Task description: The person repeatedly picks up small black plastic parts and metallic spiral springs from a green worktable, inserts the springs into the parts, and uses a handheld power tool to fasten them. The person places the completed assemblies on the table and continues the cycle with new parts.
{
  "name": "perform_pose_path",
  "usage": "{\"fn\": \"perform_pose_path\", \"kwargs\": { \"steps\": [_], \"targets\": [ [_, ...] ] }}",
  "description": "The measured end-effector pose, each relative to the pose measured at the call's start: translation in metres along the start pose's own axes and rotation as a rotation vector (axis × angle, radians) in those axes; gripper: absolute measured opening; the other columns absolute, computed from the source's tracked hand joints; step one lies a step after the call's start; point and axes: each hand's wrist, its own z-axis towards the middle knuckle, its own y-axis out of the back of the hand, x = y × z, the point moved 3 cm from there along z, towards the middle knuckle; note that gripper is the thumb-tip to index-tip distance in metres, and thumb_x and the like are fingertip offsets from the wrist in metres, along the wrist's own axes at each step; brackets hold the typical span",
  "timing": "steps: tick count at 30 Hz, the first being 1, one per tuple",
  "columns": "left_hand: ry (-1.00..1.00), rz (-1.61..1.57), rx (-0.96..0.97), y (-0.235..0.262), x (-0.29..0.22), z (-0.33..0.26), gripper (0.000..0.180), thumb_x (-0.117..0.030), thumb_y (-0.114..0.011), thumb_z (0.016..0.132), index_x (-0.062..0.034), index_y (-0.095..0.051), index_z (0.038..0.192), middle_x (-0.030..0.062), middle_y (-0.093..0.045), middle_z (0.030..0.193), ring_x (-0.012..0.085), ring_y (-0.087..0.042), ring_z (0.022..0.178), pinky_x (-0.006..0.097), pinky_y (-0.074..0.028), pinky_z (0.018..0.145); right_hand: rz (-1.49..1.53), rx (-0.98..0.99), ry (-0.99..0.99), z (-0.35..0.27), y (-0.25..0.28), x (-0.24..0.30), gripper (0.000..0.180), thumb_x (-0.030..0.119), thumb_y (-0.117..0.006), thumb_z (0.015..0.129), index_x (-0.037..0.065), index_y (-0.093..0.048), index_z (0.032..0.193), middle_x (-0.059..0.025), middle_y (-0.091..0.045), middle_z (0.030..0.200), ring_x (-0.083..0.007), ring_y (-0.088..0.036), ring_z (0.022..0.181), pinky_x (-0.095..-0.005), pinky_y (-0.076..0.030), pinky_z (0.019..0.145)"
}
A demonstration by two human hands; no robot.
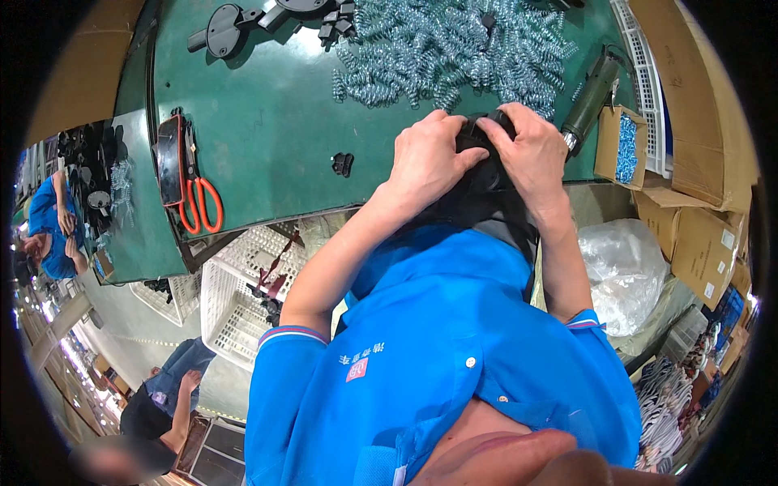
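Note:
Both hands meet at the near edge of the green worktable (pixel 267 146), in front of my body. My left hand (pixel 428 155) and my right hand (pixel 528 152) have their fingers curled over a black plastic part (pixel 478 134) from either side. Fingers and shadow cover much of that part, so its exact kind cannot be made out. Just beyond the hands lies a big heap of metal coil springs (pixel 454 53). A small black plastic piece (pixel 342 165) rests on the table left of my left hand.
Orange-handled scissors (pixel 200 206) lie beside a dark flat device (pixel 171 158) at left. Round black parts (pixel 223 32) sit at the far left. To the right are a green power screwdriver (pixel 592 97) and a small box (pixel 608 144) of screws. White crates (pixel 231 312) stand below; two people are left.

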Motion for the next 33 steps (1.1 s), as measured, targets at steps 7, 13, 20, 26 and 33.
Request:
{"fn": "perform_pose_path", "kwargs": {
  "steps": [7, 13, 20, 26, 33],
  "targets": [
    [0.247, -0.412, 0.069, -0.002, 0.014, 0.006, 0.055, -0.013, -0.081, 0.072, 0.0095, -0.062, 0.118, 0.0156, -0.07, 0.106, 0.019, -0.067, 0.097, 0.03, -0.051, 0.087, 0.302, 0.009, -0.1, -0.007, -0.004, -0.004, 0.028, 0.025, -0.07, 0.083, 0.003, -0.066, 0.1, -0.0149, -0.068, 0.088, -0.0325, -0.066, 0.072, -0.0388, -0.05, 0.064],
    [0.468, -1.171, 0.158, -0.001, 0.017, -0.004, 0.04, -0.016, -0.065, 0.088, 0.0074, -0.061, 0.121, 0.0127, -0.067, 0.112, 0.018, -0.064, 0.098, 0.032, -0.05, 0.092, 0.597, 0.129, -0.248, -0.013, -0.006, -0.026, 0.018, 0.018, -0.067, 0.088, 0.001, -0.065, 0.093, -0.008, -0.063, 0.071, -0.0157, -0.059, 0.062, -0.0305, -0.045, 0.058],
    [0.669, -1.695, 0.238, -0.013, 0.019, -0.049, 0.038, -0.028, -0.053, 0.098, 0.0002, -0.055, 0.124, 0.014, -0.064, 0.116, 0.0219, -0.065, 0.101, 0.037, -0.054, 0.091, 0.751, 0.061, -0.013, -0.032, 0.017, 0.014, 0.019, 0.01, -0.069, 0.084, -0.001, -0.064, 0.099, -0.0116, -0.065, 0.087, -0.0202, -0.063, 0.075, -0.0295, -0.049, 0.068],
    [0.577, -1.778, 0.202, -0.015, 0.005, -0.09, 0.041, -0.03, -0.054, 0.098, -0.0006, -0.054, 0.126, 0.0145, -0.063, 0.116, 0.0216, -0.065, 0.1, 0.036, -0.054, 0.089, 0.803, 0.109, 0.075, -0.049, 0.02, 0.028, 0.02, 0.008, -0.069, 0.081, 0.0, -0.065, 0.099, -0.0125, -0.062, 0.083, -0.0274, -0.063, 0.075, -0.0324, -0.049, 0.066],
    [0.432, -1.565, 0.074, -0.007, -0.004, -0.091, 0.037, -0.021, -0.06, 0.097, 0.0013, -0.058, 0.126, 0.0082, -0.065, 0.113, 0.0132, -0.063, 0.098, 0.028, -0.053, 0.085, 0.559, 0.112, 0.189, -0.051, 0.04, 0.038, 0.021, 0.009, -0.071, 0.079, 0.002, -0.066, 0.099, -0.0122, -0.061, 0.082, -0.0294, -0.063, 0.071, -0.0342, -0.048, 0.061]
  ]
}}
